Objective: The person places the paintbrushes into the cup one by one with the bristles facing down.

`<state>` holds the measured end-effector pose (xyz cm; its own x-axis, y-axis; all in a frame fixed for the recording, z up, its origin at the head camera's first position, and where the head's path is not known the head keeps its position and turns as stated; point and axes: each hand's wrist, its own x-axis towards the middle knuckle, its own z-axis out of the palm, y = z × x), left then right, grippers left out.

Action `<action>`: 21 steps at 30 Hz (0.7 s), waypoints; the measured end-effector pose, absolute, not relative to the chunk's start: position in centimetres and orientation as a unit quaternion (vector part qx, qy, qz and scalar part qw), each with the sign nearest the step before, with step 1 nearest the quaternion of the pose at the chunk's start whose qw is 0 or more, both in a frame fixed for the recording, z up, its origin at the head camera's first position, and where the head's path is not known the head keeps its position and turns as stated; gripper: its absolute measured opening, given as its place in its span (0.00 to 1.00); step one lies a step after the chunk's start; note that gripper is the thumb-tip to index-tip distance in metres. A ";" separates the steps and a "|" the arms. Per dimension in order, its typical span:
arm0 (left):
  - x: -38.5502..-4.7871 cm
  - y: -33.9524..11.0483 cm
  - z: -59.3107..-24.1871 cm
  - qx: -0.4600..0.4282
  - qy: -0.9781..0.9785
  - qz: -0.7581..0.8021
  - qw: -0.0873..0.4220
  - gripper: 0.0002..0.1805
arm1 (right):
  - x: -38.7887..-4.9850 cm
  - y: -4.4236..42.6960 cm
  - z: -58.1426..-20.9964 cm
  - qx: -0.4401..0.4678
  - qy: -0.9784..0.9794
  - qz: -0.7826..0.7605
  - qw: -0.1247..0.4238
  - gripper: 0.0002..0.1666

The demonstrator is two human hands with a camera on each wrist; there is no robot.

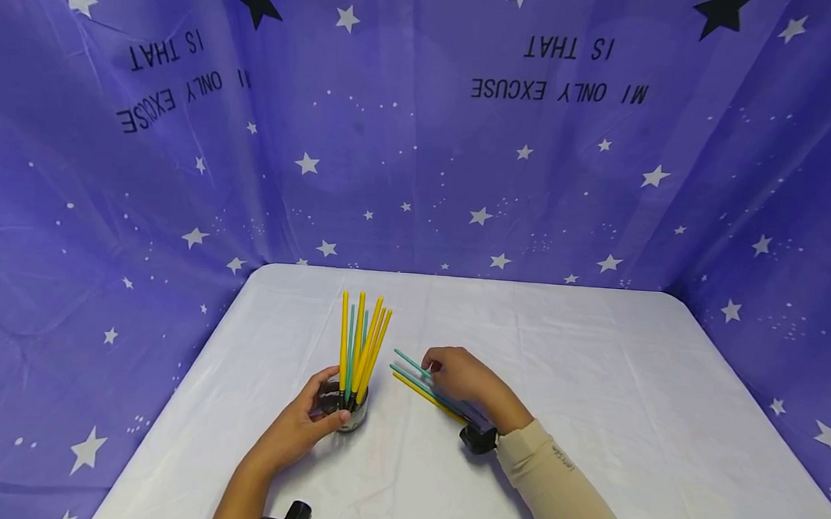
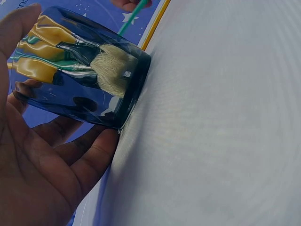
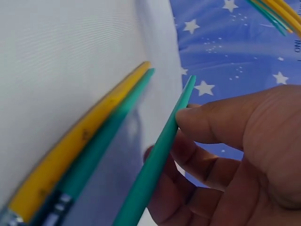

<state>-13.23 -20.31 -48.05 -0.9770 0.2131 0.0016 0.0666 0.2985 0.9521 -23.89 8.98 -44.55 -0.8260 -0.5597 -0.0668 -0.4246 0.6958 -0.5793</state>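
Note:
My left hand (image 1: 297,433) grips a clear drinking glass (image 2: 87,110) that stands on the table. Inside it are several paintbrushes (image 1: 344,342) with yellow and green handles pointing up; their pale bristles (image 2: 113,70) rest near the glass bottom. To the right of the glass, my right hand (image 1: 462,376) pinches a green paintbrush (image 3: 157,155) between thumb and fingers, raised a little above the table. Beneath it, a yellow paintbrush (image 3: 75,141) and another green paintbrush (image 3: 106,127) lie side by side. The hand and wrist partly hide them in the head view.
A white cloth covers the table (image 1: 590,425). Purple curtain (image 1: 420,173) with stars and lettering hangs behind it and along both sides. Each wrist wears a black camera, one (image 1: 478,439) beside the lying brushes.

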 end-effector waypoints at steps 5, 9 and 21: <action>-13.2 -20.2 -48.0 0.087 0.804 0.584 0.063 0.41 | -23.9 9.0 -44.1 -0.262 0.910 -0.300 0.114 0.11; -13.2 -20.2 -48.0 0.086 0.805 0.583 0.064 0.41 | -23.9 9.1 -43.9 -0.271 0.903 -0.316 0.106 0.10; -13.1 -20.0 -47.8 0.076 0.806 0.584 0.064 0.42 | -23.7 9.1 -42.8 -0.260 0.865 -0.415 0.110 0.08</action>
<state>-13.11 -20.05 -47.81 -0.9804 0.1964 -0.0141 0.0478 0.3069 0.9505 -23.69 9.10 -42.83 -0.8402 -0.5416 0.0265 -0.3591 0.5191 -0.7756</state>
